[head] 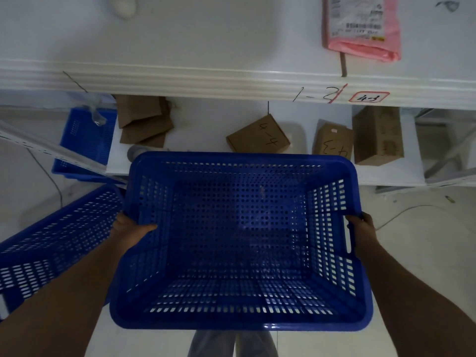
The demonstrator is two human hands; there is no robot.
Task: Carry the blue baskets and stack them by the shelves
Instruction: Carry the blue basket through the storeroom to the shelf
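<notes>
Now my left hand [132, 228] and right hand [360, 228] clamp the empty blue basket [239, 243] by its side rims, before the shelf edge [231, 86]; stiff, probably light, handle slots grip best.

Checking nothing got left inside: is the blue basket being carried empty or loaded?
Empty. The carried blue basket shows only its bare perforated floor and walls, with nothing lying inside.
</notes>
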